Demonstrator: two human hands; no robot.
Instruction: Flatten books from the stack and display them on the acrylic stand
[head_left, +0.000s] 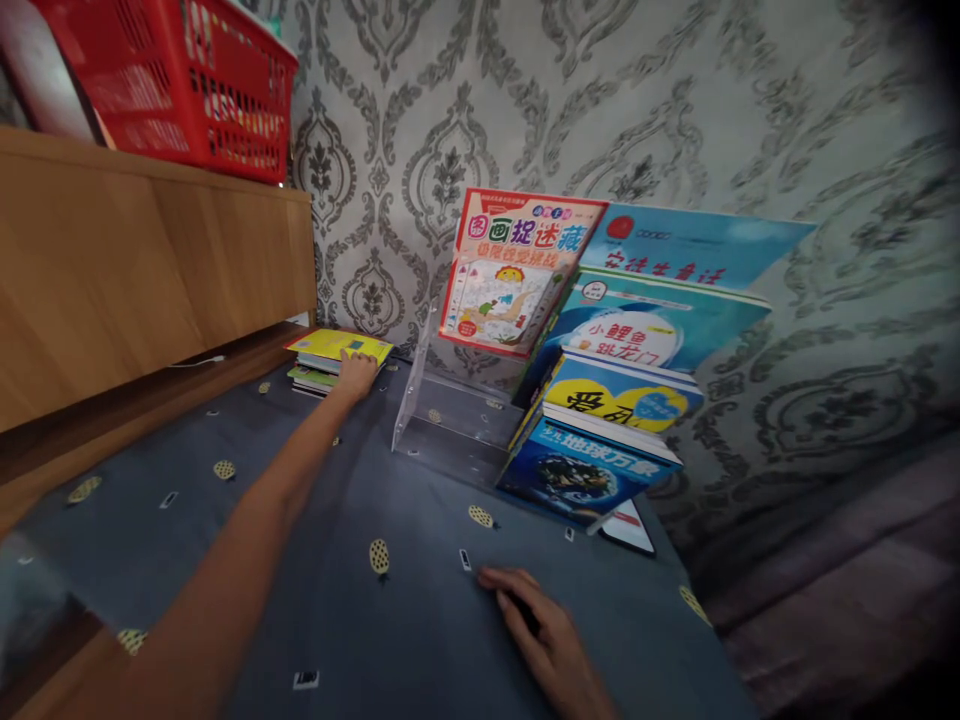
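Note:
My left hand (358,374) reaches far forward to a small pile of books. Its fingers lie over the near right edge of the yellow book (341,345) on top, closed on that edge; the thumb is hidden. Below it, a green-covered book (313,377) and other thin books show only their edges. My right hand (551,640) is low over the tablecloth, empty, with loosely bent fingers and the thumb apart. Ahead of it is a clear acrylic book rack (450,425). A red-bordered picture book (517,275) leans in its left back part, and several blue-covered books (592,475) fill the right side in tiers.
A dark grey tablecloth (315,560) with pineapple prints covers the table. On the left, a wooden cabinet (150,250) carries a red plastic basket (240,95). A phone-like flat object (628,526) lies partly behind the rack's right end. Patterned wallpaper (375,220) stands behind.

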